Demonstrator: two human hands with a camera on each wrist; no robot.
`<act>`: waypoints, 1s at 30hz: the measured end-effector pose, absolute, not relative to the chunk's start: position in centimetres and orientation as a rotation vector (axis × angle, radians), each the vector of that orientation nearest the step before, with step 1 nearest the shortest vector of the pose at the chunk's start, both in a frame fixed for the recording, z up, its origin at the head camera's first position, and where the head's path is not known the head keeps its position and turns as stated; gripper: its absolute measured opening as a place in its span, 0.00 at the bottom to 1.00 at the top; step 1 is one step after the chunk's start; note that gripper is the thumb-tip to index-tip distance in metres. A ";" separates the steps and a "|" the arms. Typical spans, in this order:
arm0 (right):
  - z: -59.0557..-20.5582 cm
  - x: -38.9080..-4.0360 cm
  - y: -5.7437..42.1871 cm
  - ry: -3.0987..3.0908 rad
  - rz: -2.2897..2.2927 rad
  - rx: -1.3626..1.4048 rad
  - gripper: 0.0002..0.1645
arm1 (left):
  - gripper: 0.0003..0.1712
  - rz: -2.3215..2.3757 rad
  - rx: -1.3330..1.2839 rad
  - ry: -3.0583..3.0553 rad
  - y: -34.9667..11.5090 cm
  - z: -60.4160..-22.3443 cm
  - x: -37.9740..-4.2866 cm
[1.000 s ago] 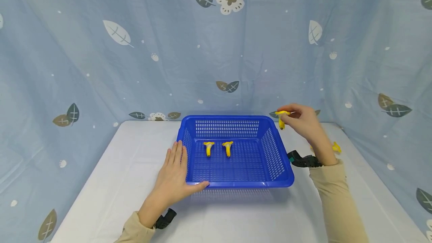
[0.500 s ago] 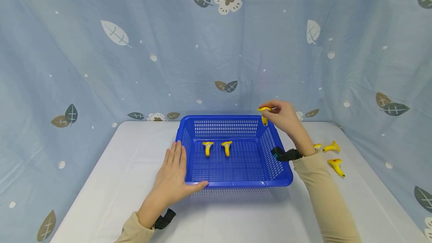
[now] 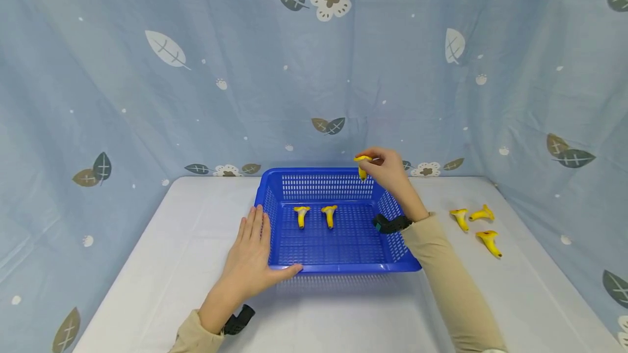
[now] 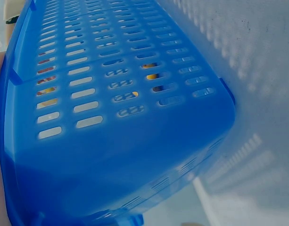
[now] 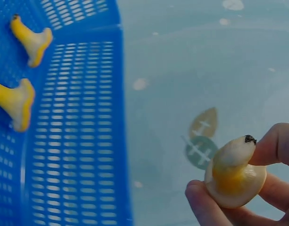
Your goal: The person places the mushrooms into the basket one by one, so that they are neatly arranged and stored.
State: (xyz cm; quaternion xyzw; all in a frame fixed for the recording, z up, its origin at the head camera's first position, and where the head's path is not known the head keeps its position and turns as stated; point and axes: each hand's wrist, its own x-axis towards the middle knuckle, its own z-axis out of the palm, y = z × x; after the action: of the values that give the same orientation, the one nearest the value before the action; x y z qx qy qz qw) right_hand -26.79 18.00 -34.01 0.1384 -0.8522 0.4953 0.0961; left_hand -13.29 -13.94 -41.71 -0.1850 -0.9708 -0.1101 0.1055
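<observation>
My right hand (image 3: 390,170) pinches a yellow mushroom (image 3: 363,168) by thumb and fingers, above the back right of a blue plastic basket (image 3: 338,267). In the right wrist view this mushroom (image 5: 234,176) shows a dark stem tip. Fingers straight, my left hand (image 3: 250,257) rests on the basket's left rim, its thumb along the front left corner. Inside the basket lie two more yellow mushrooms, a left mushroom (image 3: 301,217) and a right mushroom (image 3: 330,215), side by side and apart. The left wrist view is filled mostly by the basket's slotted wall (image 4: 97,155).
On the white table (image 3: 162,266), right of the basket, lie three yellow mushrooms: a left one (image 3: 460,219), a back one (image 3: 482,213) and a front one (image 3: 489,243). A blue patterned curtain (image 3: 235,70) hangs behind the table.
My right hand has moved left with the mushroom, from beyond the basket's right side to over its back rim. The three table mushrooms have come into full view. My left hand has stayed put.
</observation>
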 end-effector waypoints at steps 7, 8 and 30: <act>-36.5 -27.7 17.1 -2.526 1.514 0.380 0.14 | 0.75 -0.320 -0.548 -2.861 -13.9 -41.7 -13.3; -36.9 -27.8 17.0 -2.533 1.521 0.377 0.13 | 0.75 -0.318 -0.548 -2.861 -13.9 -41.7 -13.3; -40.2 -28.9 17.2 -2.896 1.280 0.313 0.14 | 0.75 -0.351 -0.528 -2.879 -13.8 -41.8 -13.5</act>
State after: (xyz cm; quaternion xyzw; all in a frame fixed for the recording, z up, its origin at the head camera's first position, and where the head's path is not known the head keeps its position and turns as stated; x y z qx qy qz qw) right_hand -28.85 17.21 -40.18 0.0982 -0.9100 0.4023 -0.0201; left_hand -13.47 -13.81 -41.76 -0.1781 -0.9721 -0.1185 0.0965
